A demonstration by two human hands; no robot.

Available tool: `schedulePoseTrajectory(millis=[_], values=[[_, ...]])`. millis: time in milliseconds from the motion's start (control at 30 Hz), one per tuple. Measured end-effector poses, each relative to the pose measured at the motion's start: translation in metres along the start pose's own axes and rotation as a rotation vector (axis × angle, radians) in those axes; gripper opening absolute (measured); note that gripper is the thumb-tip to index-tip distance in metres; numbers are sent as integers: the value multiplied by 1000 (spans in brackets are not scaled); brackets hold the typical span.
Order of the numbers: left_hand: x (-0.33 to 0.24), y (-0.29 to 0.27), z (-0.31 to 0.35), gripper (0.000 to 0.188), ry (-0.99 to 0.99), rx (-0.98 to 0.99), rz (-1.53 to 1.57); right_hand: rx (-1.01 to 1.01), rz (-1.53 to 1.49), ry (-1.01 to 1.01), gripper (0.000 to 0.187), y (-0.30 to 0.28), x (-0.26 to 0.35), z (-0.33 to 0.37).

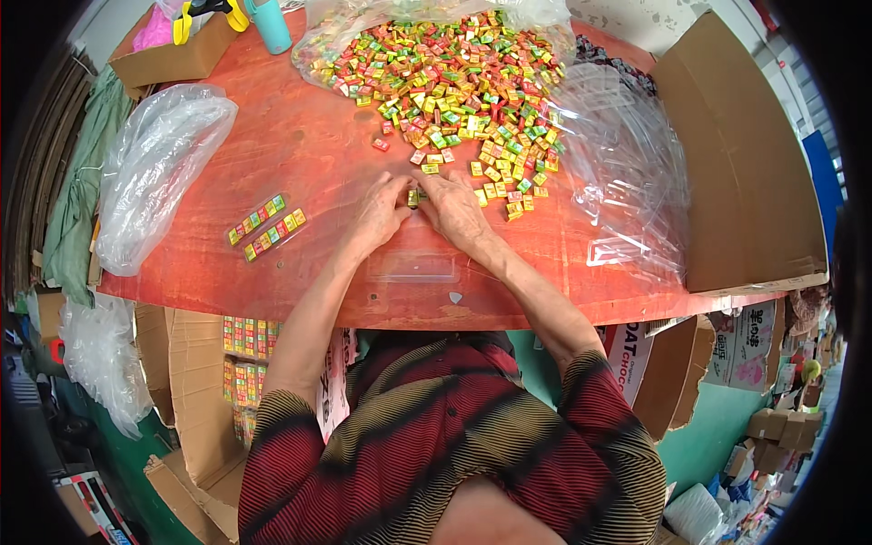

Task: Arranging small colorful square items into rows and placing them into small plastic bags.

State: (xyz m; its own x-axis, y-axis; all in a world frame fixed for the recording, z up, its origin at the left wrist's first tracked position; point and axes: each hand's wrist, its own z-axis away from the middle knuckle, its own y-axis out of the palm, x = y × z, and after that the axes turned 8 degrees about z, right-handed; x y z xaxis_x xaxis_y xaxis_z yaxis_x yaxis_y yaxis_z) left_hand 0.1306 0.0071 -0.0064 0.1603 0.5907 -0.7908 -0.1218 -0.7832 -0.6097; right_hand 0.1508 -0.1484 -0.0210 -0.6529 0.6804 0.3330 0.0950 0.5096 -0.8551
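Note:
Near the middle of the table my left hand (380,214) and my right hand (456,211) come together, fingers curled and closed. Between their fingertips a few small yellow-green boxes (413,198) show, pinched from both sides; the fingers partly hide them. Just beyond the fingertips, loose small coloured boxes (431,169) lie at the near end of a large pile (454,82) in red, yellow and green. Closer to me than the hands rests a clear, flat plastic tray (413,269). To the left are clear trays holding rows of the same boxes (257,220).
A crumpled clear bag (163,173) lies at the left. Stacked clear plastic trays (627,173) and a tall cardboard box (740,163) stand at the right. At the far left are an open carton (173,59) and a teal bottle (270,25). Below the table edge sits a carton of packed boxes (200,381).

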Motion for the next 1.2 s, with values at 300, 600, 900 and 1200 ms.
schedulePoseTrajectory(millis=[300,600,900,1200], values=[[9,6,2,53,103,-46,45,-77,79,9,42,-11,-11,8],[7,14,-3,41,63,-1,-19,-4,121,8,21,3,-12,8],[-15,16,3,46,32,-42,-123,-119,108,99,22,-21,-16,14],[-7,36,-13,45,264,-37,-89,65,119,148,27,-52,-32,28]])
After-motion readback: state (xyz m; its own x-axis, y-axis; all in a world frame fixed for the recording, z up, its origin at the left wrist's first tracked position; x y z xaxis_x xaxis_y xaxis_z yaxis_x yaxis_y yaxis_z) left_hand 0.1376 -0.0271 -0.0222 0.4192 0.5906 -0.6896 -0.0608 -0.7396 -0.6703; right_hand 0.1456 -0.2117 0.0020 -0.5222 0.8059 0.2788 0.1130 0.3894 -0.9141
